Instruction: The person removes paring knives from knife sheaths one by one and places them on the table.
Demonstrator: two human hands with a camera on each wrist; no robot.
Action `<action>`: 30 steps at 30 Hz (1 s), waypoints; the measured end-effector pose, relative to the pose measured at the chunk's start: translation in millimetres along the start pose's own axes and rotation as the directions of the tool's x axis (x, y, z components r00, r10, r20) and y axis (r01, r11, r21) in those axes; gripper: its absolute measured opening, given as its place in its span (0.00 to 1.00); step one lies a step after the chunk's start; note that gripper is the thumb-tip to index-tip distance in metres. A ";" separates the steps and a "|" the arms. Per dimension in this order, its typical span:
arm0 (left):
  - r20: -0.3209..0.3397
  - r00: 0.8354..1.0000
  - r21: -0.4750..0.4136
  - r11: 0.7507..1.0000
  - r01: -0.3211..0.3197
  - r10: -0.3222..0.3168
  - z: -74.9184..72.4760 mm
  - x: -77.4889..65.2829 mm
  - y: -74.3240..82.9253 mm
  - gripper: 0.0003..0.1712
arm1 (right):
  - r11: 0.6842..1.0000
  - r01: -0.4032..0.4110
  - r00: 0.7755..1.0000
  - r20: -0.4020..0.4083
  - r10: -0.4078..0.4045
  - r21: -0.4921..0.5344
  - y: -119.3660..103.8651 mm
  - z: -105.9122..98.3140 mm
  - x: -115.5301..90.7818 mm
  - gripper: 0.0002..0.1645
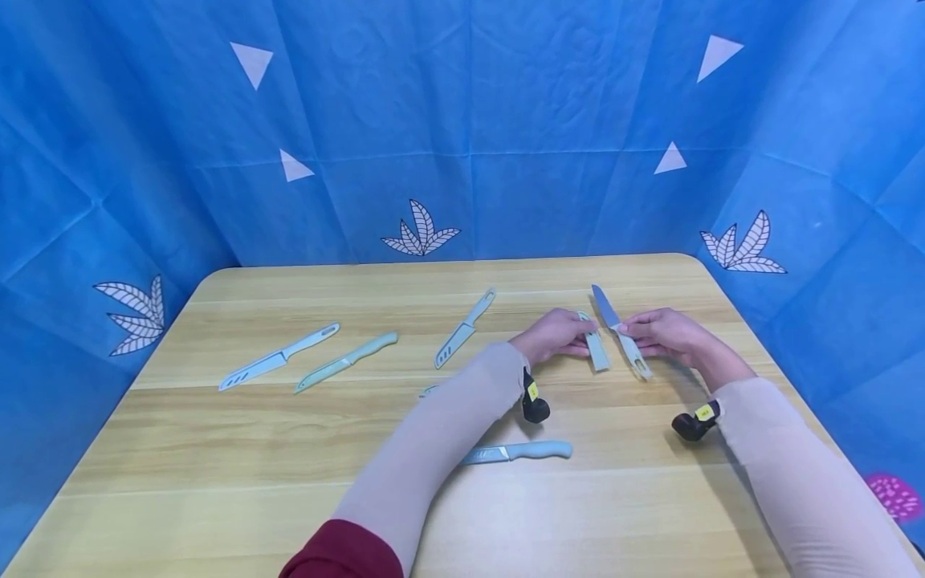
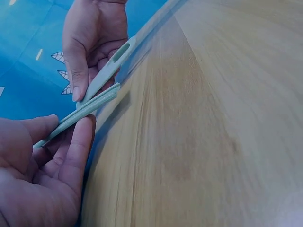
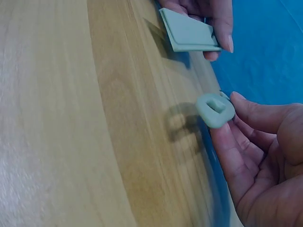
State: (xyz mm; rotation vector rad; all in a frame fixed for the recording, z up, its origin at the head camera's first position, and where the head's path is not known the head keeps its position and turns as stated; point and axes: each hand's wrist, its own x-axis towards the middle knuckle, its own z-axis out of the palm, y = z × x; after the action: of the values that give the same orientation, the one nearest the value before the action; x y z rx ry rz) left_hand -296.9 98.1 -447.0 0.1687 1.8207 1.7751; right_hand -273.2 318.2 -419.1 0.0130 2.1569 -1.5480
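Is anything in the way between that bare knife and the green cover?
Nothing visible is: the right hand holds the knife beside the cover in the left hand, with no other object between them.

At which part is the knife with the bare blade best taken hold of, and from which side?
By the handle, probably from the right, where the right hand pinches it. The bare blade points toward the far edge of the table, while the handle slants back toward the near right, so a hold there should stay clear of the blade.
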 end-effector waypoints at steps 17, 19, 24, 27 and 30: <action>-0.206 0.979 0.159 0.987 0.038 -0.005 23.9 0.3 6.5 0.08 | 1.000 -0.014 1.000 -0.003 0.014 -0.007 3.2 -0.7 4.5 0.24; -0.224 0.975 0.178 0.983 0.044 -0.004 25.1 0.3 6.8 0.09 | 1.000 -0.014 1.000 -0.005 0.014 -0.013 2.8 -0.4 4.8 0.26; -0.247 0.969 0.159 0.985 0.064 -0.023 27.5 1.1 7.8 0.09 | 1.000 -0.008 1.000 -0.004 0.008 -0.015 2.0 0.9 5.7 0.27; -0.252 0.967 0.131 0.988 0.082 -0.047 28.3 2.7 8.4 0.08 | 1.000 -0.012 1.000 -0.010 0.012 -0.008 2.5 1.5 6.8 0.27; -0.259 0.964 0.175 0.978 0.112 -0.064 27.4 5.2 8.7 0.09 | 1.000 -0.018 1.000 -0.024 0.018 -0.008 2.4 3.1 7.5 0.26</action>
State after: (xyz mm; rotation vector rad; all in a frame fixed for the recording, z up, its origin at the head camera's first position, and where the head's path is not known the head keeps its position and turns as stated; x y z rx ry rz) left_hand -290.5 125.4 -438.8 -0.0693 2.1426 1.6200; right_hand -278.0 314.3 -424.9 0.0483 2.1749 -1.5366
